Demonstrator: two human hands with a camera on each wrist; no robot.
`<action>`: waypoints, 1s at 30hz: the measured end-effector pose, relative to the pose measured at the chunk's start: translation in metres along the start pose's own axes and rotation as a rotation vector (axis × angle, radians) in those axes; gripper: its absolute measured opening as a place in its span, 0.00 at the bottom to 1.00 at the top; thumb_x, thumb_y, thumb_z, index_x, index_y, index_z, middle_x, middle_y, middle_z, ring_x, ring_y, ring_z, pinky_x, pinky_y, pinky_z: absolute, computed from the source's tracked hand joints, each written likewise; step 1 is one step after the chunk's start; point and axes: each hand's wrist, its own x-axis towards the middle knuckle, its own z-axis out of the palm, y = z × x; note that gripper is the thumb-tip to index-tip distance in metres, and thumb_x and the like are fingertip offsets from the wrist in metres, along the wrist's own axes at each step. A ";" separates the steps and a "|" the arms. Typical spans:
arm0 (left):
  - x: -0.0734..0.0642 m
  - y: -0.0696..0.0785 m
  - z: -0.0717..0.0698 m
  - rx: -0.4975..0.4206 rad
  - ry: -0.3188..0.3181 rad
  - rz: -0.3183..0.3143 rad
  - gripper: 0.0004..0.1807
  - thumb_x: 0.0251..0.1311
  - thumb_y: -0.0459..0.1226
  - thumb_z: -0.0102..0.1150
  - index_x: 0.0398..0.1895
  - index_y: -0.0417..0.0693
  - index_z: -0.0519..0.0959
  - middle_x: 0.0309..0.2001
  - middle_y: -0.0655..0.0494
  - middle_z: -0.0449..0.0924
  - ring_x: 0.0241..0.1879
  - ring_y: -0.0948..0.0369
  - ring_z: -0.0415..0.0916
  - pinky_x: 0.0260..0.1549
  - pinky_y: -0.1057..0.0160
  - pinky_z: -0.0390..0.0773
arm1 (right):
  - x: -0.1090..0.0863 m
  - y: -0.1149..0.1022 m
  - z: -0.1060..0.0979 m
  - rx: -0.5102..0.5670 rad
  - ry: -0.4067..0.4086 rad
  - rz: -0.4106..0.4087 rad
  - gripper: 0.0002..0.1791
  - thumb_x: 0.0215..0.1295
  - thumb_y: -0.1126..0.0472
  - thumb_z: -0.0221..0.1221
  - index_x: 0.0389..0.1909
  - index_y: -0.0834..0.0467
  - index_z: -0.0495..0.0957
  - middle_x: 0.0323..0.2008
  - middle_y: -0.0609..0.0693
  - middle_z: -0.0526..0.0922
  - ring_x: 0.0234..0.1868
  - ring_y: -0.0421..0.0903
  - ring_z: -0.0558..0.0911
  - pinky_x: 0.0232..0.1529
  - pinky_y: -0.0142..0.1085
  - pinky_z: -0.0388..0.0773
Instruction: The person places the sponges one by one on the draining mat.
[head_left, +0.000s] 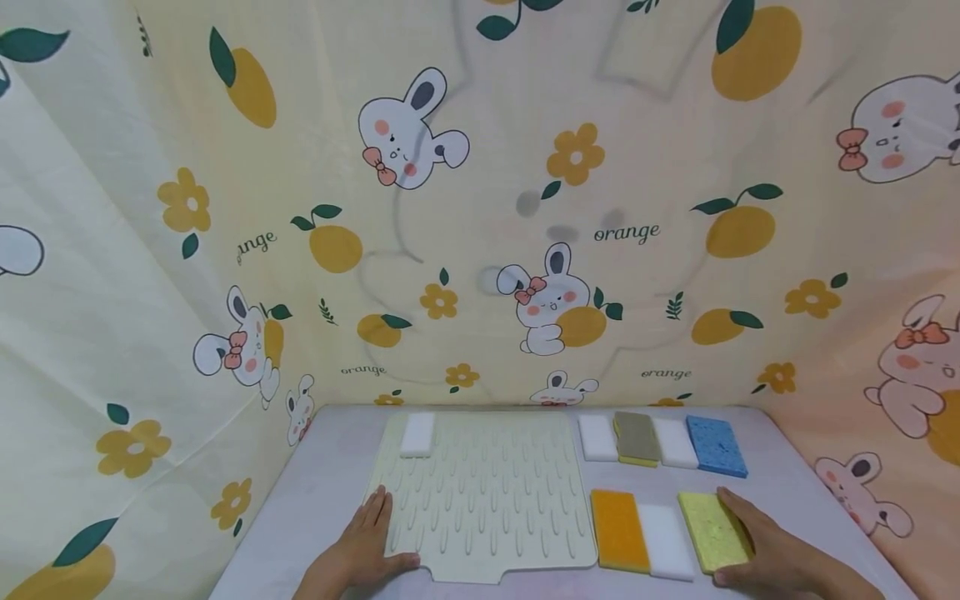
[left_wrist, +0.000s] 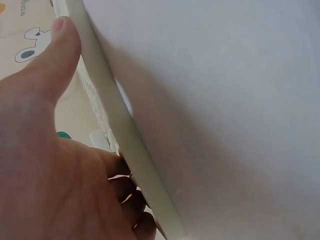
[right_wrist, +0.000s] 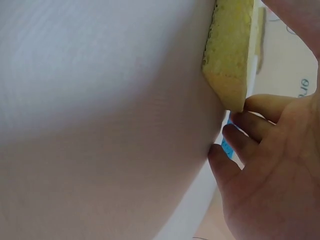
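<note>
A pale ridged drying mat point(head_left: 487, 500) lies flat on the table. My left hand point(head_left: 360, 542) rests at its near left corner, fingers fairly straight along the left edge and thumb by the front edge. In the left wrist view the thumb and fingertips touch the mat's side point(left_wrist: 120, 130). On the right, my right hand point(head_left: 776, 542) holds a yellow sponge point(head_left: 714, 532) between thumb and fingers at its right side. The right wrist view shows fingertips against one end of this sponge point(right_wrist: 230, 50). A white sponge point(head_left: 417, 435) sits on the mat's far left corner.
Next to the mat's right edge lie an orange sponge point(head_left: 619, 531) and a white sponge point(head_left: 667, 542). Behind them stands a row: a white sponge point(head_left: 597, 438), a grey-topped yellow sponge point(head_left: 637, 437), another white sponge point(head_left: 675, 442) and a blue sponge point(head_left: 717, 446). Patterned cloth point(head_left: 480, 208) surrounds the table.
</note>
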 end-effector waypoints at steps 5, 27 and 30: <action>0.001 -0.003 0.004 0.005 0.025 0.025 0.71 0.57 0.71 0.69 0.80 0.22 0.53 0.83 0.23 0.45 0.83 0.31 0.43 0.80 0.31 0.48 | -0.002 0.002 -0.001 0.041 -0.035 0.044 0.80 0.48 0.33 0.81 0.83 0.71 0.41 0.76 0.84 0.48 0.72 0.86 0.54 0.65 0.83 0.57; 0.007 -0.012 0.010 0.002 0.031 0.040 0.73 0.57 0.74 0.65 0.80 0.21 0.51 0.82 0.23 0.45 0.83 0.31 0.44 0.80 0.32 0.48 | -0.003 -0.001 -0.004 0.027 0.004 0.023 0.75 0.53 0.34 0.80 0.82 0.73 0.45 0.74 0.82 0.52 0.71 0.85 0.58 0.64 0.82 0.62; 0.007 -0.013 0.010 -0.010 0.020 0.045 0.76 0.54 0.78 0.63 0.80 0.20 0.50 0.82 0.22 0.44 0.83 0.31 0.43 0.80 0.30 0.47 | -0.008 -0.005 -0.008 0.020 0.022 0.021 0.75 0.53 0.34 0.79 0.82 0.73 0.45 0.75 0.82 0.52 0.71 0.85 0.58 0.63 0.82 0.64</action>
